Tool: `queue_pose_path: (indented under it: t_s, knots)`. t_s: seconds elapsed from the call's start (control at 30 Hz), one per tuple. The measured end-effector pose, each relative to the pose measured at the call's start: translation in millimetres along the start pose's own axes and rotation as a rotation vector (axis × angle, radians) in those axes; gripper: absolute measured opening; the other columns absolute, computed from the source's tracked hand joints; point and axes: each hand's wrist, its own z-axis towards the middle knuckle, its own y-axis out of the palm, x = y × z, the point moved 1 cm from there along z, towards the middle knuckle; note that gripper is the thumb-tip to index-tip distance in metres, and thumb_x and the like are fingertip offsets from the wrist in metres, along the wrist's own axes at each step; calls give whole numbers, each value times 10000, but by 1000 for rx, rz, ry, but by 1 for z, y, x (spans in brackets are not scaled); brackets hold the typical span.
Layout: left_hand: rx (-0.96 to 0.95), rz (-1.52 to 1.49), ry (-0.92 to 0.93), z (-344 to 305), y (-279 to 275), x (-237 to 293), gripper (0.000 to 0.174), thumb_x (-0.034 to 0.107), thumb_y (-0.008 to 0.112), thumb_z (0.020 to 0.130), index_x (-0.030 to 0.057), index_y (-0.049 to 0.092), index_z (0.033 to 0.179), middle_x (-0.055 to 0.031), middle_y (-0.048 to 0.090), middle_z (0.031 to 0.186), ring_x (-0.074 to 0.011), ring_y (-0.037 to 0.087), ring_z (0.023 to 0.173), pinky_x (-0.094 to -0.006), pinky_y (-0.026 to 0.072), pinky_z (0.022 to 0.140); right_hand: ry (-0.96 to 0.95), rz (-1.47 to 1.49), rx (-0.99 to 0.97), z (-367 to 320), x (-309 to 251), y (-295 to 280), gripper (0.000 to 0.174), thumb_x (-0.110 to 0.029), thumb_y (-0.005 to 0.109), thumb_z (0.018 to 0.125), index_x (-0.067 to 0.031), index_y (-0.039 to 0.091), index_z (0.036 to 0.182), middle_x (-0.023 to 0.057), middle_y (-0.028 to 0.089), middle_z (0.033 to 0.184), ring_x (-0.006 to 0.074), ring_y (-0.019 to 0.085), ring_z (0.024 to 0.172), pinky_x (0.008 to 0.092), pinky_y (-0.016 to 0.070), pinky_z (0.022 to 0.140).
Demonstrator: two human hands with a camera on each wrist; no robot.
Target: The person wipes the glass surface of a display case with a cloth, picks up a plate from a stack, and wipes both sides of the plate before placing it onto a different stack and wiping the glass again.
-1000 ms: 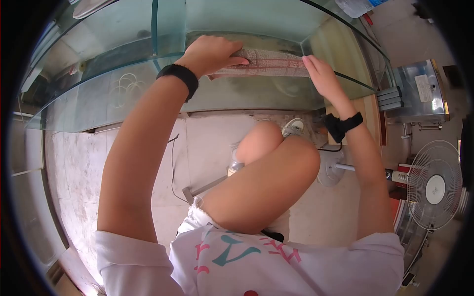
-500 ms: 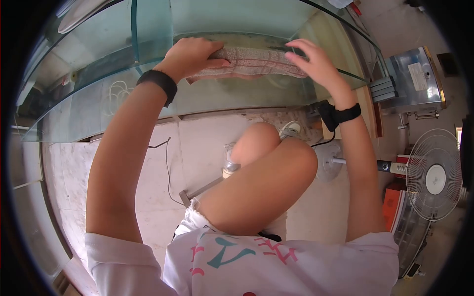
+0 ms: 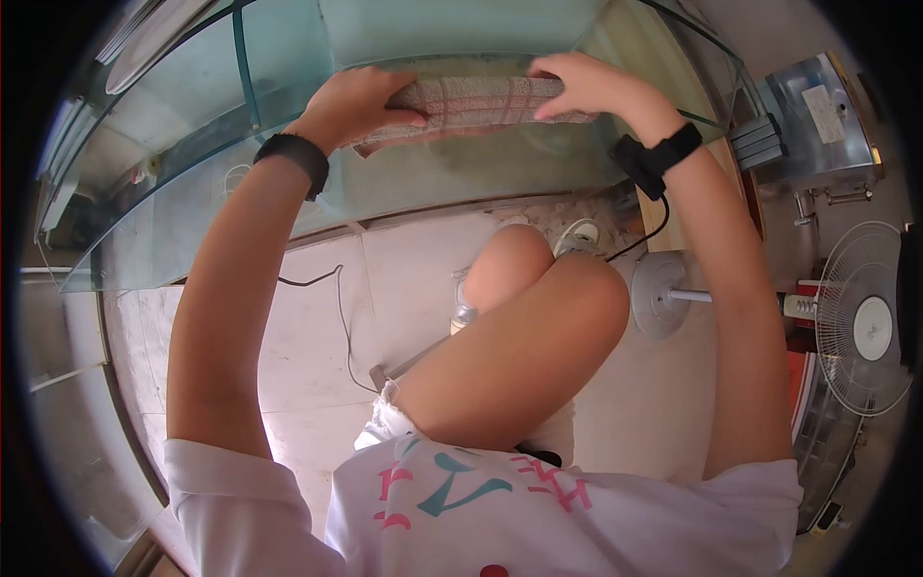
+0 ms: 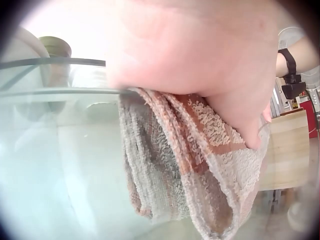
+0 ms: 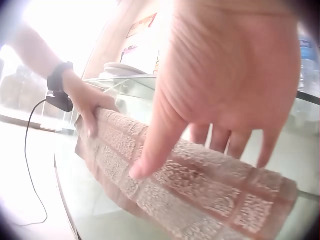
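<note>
A folded checked towel [image 3: 471, 102], grey and reddish, hangs over the top edge of a glass panel. The left hand [image 3: 358, 104] grips its left end, thumb on the near side and fingers beyond the edge; the left wrist view shows the towel [image 4: 200, 160] draped on both sides of the glass under that hand [image 4: 200, 55]. Toward the towel's other end, the right hand [image 3: 601, 88] straddles it. In the right wrist view the right hand [image 5: 225, 75] has its thumb on the near face of the towel [image 5: 200, 190], with its fingers over the far side.
The glass case [image 3: 461, 178] spans the front. At right are a metal box [image 3: 817, 120], a standing fan [image 3: 870, 327] and a wooden board [image 3: 735, 192]. A thin cable [image 3: 343, 327] lies on the tiled floor [image 3: 312, 385]. A plate [image 5: 122, 69] rests on a glass shelf.
The right hand first let go of the towel's right end, then came down over it farther left. The left hand and towel have shifted left in the head view.
</note>
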Motion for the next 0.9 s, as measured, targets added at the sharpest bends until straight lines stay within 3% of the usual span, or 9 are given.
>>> queue_pose_path:
  t_s: [0.1, 0.17, 0.3, 0.5, 0.57, 0.6, 0.7, 0.83, 0.9]
  knots:
    - [-6, -9, 6, 1, -2, 2, 407, 468, 640, 779, 100, 597, 946, -116, 652, 813, -318, 621, 792, -416, 486, 709, -80, 78, 109, 31, -40, 14, 593, -403, 758, 684, -5, 587, 1089, 209, 628, 1014, 326, 607, 971, 398, 478, 830]
    - [-28, -47, -61, 1, -4, 6, 398, 471, 635, 786, 102, 594, 929, -110, 652, 803, -305, 623, 779, -409, 488, 693, 93, -65, 85, 37, -65, 25, 564, -475, 727, 696, -12, 635, 1004, 188, 655, 860, 340, 632, 845, 407, 495, 765]
    - [-56, 13, -96, 0, -3, 7, 392, 478, 630, 792, 116, 599, 938, -100, 654, 792, -292, 626, 767, -400, 489, 668, 59, -33, 125, 34, -59, 28, 559, -529, 706, 698, -27, 667, 941, 161, 648, 725, 347, 633, 734, 408, 504, 704]
    - [-27, -25, -58, 32, 18, 28, 380, 466, 606, 819, 91, 614, 882, -85, 648, 712, -257, 640, 677, -373, 500, 617, 24, -109, 178, 14, -20, 29, 523, -513, 716, 695, -32, 639, 884, 159, 623, 697, 336, 618, 685, 398, 495, 655]
    - [35, -43, 0, 49, 25, 50, 372, 453, 603, 824, 82, 618, 861, -81, 645, 687, -241, 644, 650, -361, 506, 606, -127, -205, 420, -1, 9, 36, 484, -474, 713, 708, -29, 613, 869, 151, 617, 687, 336, 604, 653, 389, 492, 646]
    - [115, -6, 78, 59, 31, 61, 365, 458, 607, 815, 96, 622, 865, -83, 651, 704, -236, 648, 658, -360, 507, 601, -46, -165, 321, -7, 22, 38, 549, -453, 730, 684, -5, 579, 964, 183, 625, 805, 346, 608, 763, 402, 484, 717]
    - [76, 11, 117, 93, 41, 97, 309, 409, 632, 812, 109, 636, 888, -80, 669, 774, -240, 662, 727, -367, 517, 637, -97, -350, 459, -41, 58, 30, 575, -483, 753, 607, -43, 605, 946, 157, 639, 809, 322, 625, 758, 393, 499, 684]
    - [21, -2, 112, 129, 44, 145, 316, 377, 627, 823, 74, 665, 904, -123, 677, 819, -285, 663, 793, -369, 518, 684, -36, -375, 437, -77, 119, 31, 589, -449, 779, 551, -34, 578, 918, 140, 609, 779, 344, 599, 745, 419, 478, 653]
    - [-2, -88, 160, 142, 45, 159, 341, 391, 626, 817, 53, 668, 831, -120, 672, 798, -289, 659, 772, -372, 514, 669, -46, -369, 436, -89, 139, 29, 592, -434, 786, 533, -35, 576, 916, 145, 604, 781, 349, 593, 750, 425, 471, 653]
